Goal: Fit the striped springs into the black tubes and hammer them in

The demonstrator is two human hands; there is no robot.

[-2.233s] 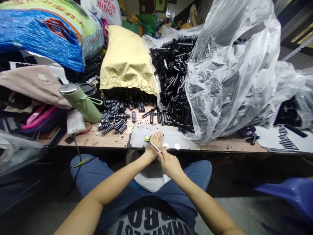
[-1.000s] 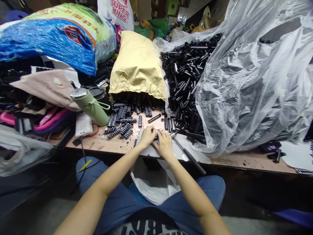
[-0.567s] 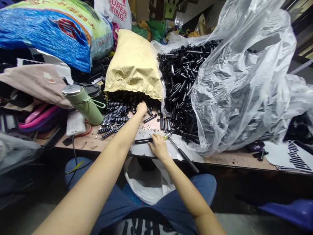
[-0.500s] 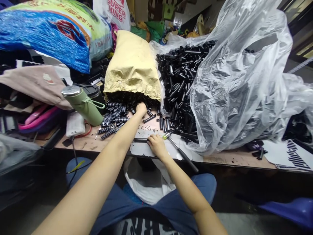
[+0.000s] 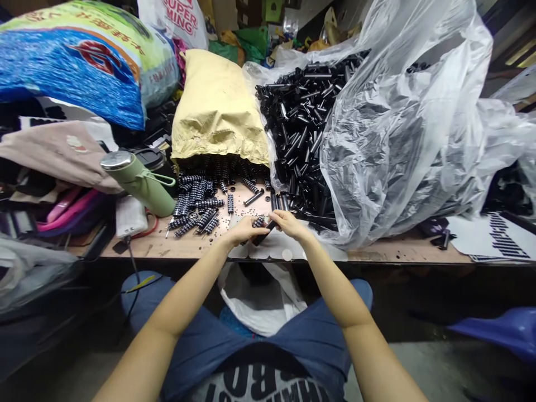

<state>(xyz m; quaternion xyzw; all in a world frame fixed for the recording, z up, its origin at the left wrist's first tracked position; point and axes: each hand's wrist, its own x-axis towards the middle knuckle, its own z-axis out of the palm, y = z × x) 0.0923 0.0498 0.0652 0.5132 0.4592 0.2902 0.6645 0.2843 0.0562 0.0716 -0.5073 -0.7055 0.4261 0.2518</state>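
Btwn both hands, black tube (image 5: 264, 233) mostly hidden.

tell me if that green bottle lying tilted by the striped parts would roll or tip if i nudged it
The green bottle leans tilted against the clutter behind it, so a nudge could probably slide or topple it. Its round body would likely roll, though the side handle loop may stop that. It looks rigid.
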